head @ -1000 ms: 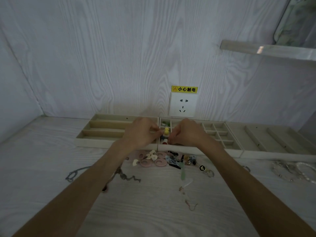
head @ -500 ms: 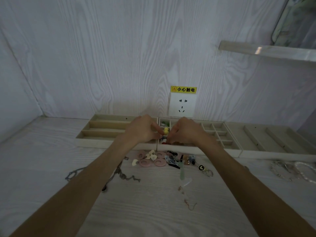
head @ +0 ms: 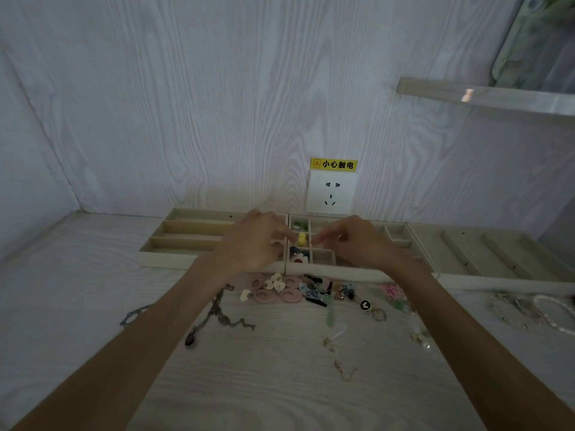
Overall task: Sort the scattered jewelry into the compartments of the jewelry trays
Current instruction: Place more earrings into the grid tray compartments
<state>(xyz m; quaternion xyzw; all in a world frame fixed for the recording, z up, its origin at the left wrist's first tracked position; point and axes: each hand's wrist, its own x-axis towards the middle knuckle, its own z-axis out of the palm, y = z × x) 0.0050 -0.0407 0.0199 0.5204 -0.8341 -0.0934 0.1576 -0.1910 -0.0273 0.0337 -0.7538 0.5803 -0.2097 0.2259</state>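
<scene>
From my remote seat, the pale wood-grain worktop (head: 93, 290) carries three shallow beige, felt-looking trays; the middle gridded tray (head: 348, 270) lies under both hands, likely butted to the wall to stay put. Nearer me than either grip, the unsorted jewelry sprawls: flat pink rings (head: 280, 290), a kinked dark chain (head: 224, 318). My left hand (head: 252, 244) and right hand (head: 354, 241) hover with fingers curled toward a rounded yellow earring (head: 301, 238) between them, over a small compartment; whether either grip pinches it I cannot tell.

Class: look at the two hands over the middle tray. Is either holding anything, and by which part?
It cannot be told: both the left hand and right hand hover by the small yellow bead earring, fingertips blurred.
</scene>
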